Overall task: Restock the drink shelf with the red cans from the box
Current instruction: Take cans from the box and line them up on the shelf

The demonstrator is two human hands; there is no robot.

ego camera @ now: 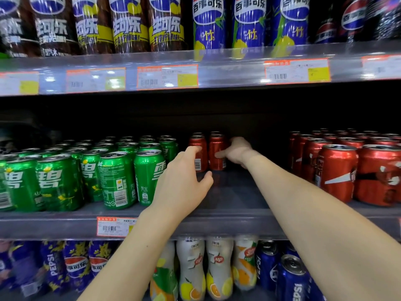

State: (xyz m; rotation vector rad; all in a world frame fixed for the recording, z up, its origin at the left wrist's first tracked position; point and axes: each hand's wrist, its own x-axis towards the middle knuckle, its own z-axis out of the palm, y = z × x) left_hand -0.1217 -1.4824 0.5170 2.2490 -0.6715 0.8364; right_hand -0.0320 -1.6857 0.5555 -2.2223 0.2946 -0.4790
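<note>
Two red cans stand side by side deep on the middle shelf, in the gap between green and red stock. My left hand reaches in with its fingers stretched out, and the fingertips touch the front of the left red can. Its thumb hangs free below. My right hand holds the right red can, thumb across the front and fingers round its far side. More red cans fill the shelf's right end. The box is out of view.
Green cans crowd the shelf left of the gap. Bare shelf floor lies in front of the two red cans. Tall bottles line the shelf above, and bottles and blue cans the shelf below. Price tags run along the shelf edges.
</note>
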